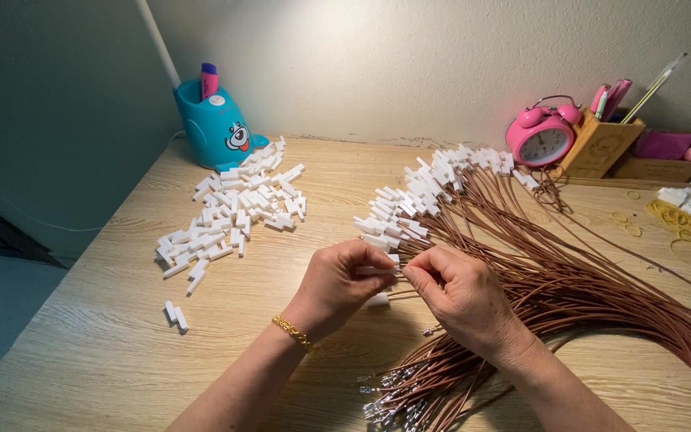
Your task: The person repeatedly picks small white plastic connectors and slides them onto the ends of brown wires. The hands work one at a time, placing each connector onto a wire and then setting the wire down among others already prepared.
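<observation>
Pinching at desk center, left hand (336,282) grips a small white plastic cap (379,270); right hand (459,298) closes on a thin brown wire (409,282) meeting it. Cap looks light, stiff, a bit slick; wire looks bendy, so best held near its tip. Big brown wire bundle (585,288) fans toward 3 o'clock; loose white caps pile (233,212) lies at 10 o'clock, w/ a teal pen holder (216,128) beyond.

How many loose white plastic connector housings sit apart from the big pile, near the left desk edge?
2: two small white plastic connector housings lie side by side on the wooden desk, below the large pile. None look hidden.
</observation>
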